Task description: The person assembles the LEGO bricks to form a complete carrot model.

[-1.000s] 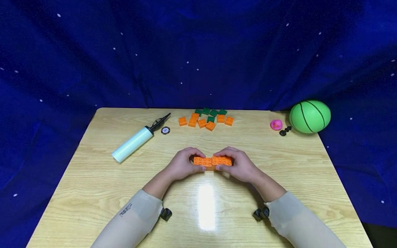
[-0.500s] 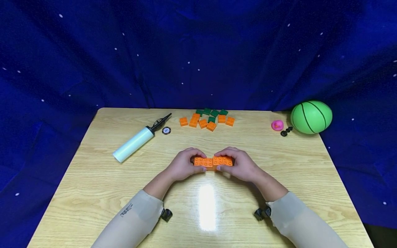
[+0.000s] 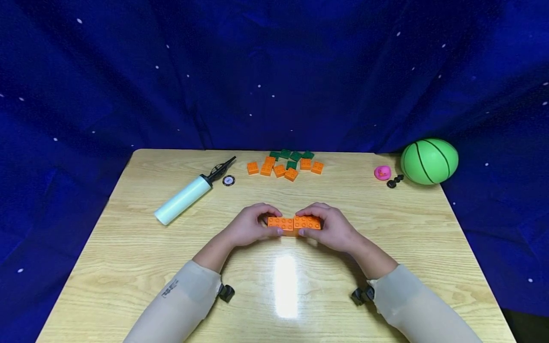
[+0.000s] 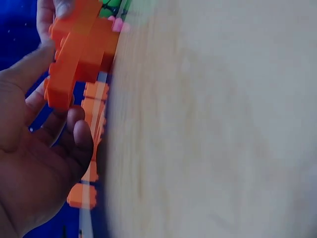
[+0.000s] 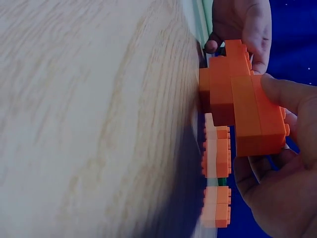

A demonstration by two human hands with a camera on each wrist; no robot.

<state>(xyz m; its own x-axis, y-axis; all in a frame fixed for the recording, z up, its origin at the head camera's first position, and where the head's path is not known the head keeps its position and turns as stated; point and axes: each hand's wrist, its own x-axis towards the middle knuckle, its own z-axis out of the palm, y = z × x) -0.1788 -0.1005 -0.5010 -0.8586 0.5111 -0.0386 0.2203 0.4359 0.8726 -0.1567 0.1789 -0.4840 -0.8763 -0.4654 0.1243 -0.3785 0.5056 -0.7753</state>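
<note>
Joined orange bricks (image 3: 280, 223); wood-grain table (image 3: 128, 252) (white glare patch (image 3: 286, 288)); blue drape (image 3: 274, 71) behind.

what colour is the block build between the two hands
The block build is orange; it shows best in the right wrist view.

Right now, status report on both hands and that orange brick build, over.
Left hand and right hand curled round opposite ends of the orange brick build. Build stepped, narrower underneath. Loose orange bricks farther back, seemingly no obstacle.

The left hand (image 3: 250, 225) and right hand (image 3: 333, 227) hold joined orange bricks (image 3: 289, 224); loose bricks (image 3: 279, 170) lie beyond, a pump (image 3: 183, 199) left, a green ball (image 3: 430, 162) far right.
</note>
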